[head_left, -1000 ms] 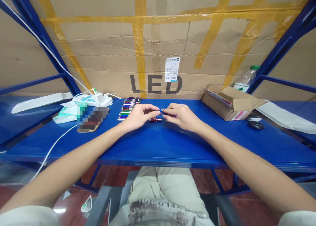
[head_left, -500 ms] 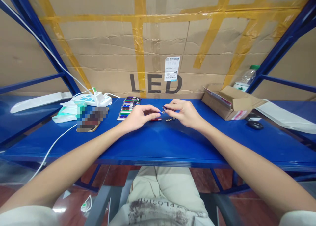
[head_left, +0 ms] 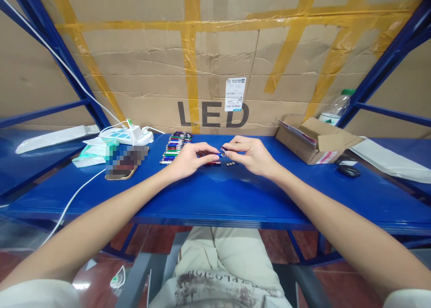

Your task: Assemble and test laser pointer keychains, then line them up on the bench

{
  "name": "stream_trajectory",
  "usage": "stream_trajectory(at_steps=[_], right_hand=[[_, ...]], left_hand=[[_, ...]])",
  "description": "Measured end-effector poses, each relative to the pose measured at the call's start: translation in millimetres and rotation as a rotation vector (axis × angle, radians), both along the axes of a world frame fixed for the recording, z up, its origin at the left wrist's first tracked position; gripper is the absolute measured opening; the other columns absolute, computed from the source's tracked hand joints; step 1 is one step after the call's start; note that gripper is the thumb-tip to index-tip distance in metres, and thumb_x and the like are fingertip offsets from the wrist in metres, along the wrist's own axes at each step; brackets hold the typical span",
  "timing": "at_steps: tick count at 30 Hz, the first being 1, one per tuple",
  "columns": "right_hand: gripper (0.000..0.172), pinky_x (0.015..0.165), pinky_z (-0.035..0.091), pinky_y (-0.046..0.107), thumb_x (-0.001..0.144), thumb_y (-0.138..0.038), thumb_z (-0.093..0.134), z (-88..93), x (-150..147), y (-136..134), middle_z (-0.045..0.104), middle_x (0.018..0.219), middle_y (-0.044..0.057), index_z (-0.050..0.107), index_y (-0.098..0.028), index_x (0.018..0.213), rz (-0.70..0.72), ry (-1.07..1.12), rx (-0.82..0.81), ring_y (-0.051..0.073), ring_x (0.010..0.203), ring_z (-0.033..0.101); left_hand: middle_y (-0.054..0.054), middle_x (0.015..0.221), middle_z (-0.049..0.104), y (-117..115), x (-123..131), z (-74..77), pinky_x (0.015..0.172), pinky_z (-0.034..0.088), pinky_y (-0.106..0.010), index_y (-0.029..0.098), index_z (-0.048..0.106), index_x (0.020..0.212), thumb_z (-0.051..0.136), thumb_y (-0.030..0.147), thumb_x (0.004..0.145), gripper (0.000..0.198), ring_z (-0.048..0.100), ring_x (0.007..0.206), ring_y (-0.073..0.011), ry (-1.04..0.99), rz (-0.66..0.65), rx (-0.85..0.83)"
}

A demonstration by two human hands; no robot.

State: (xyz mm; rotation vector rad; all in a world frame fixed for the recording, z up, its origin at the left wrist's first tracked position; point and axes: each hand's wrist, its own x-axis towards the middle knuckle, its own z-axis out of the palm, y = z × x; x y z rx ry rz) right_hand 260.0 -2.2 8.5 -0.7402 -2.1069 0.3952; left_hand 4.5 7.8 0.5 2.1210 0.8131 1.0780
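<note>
My left hand [head_left: 192, 160] is closed, thumb and fingertips pinching a slim blue penlight [head_left: 220, 155]. At the penlight's right end, my right hand [head_left: 251, 155] pinches a small shiny end piece [head_left: 222, 150]. Whether the two parts touch is too small to tell. Just below my right fingertips lie several small round button cells [head_left: 230, 164] on the blue table [head_left: 218, 195]. A red penlight [head_left: 213, 163] rests under the held one, partly hidden by my left hand. Left of that hand, a row of penlights [head_left: 173, 147] in several colours lies side by side.
To the left are a phone [head_left: 129, 166], a green-and-white packet [head_left: 90, 154] and a white power strip [head_left: 134, 136] with cables. An open cardboard box [head_left: 313, 142], a black mouse [head_left: 349, 171] and a bottle [head_left: 336, 108] stand right. A large carton [head_left: 151, 74] closes off the back.
My right fingertips have shifted slightly, and the small end piece they pinch sits at a different angle by the blue penlight. Fewer button cells show beside my right hand.
</note>
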Motion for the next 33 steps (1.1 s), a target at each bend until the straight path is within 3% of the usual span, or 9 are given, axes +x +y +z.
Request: stream_trajectory(at_steps=[13,23,33], right_hand=[[0.032,0.089,0.060,0.041,0.105,-0.044,0.067,-0.7,6.2,5.3,0.080,0.105,0.007,0.085,-0.028,0.125,-0.034,-0.085,0.058,0.026,0.095,0.076],[0.037,0.089,0.058,0.038,0.108,-0.046,0.063,4.4,16.7,9.7,0.080,0.103,0.009,0.083,-0.027,0.132,-0.007,-0.273,0.099,0.025,0.094,0.075],[0.034,0.080,0.054,0.032,0.104,-0.051,0.068,15.1,24.1,5.4,0.084,0.099,0.006,0.088,-0.027,0.118,0.142,-0.389,-0.055,0.022,0.086,0.074]], left_hand=[[-0.007,0.092,0.081,6.4,-4.1,-1.4,0.079,0.057,-0.032,0.017,0.085,0.106,0.081,0.055,0.091,0.041,0.071,0.081,-0.0204,-0.068,0.017,-0.076],[-0.008,0.102,0.082,5.0,-5.3,-0.7,0.085,0.052,-0.033,0.020,0.087,0.104,0.076,0.049,0.097,0.032,0.071,0.091,-0.0221,0.098,0.097,0.152],[-0.008,0.100,0.078,4.4,-9.0,-0.9,0.088,0.051,-0.035,0.022,0.086,0.109,0.073,0.046,0.102,0.029,0.071,0.093,-0.0230,0.332,-0.017,0.254]])
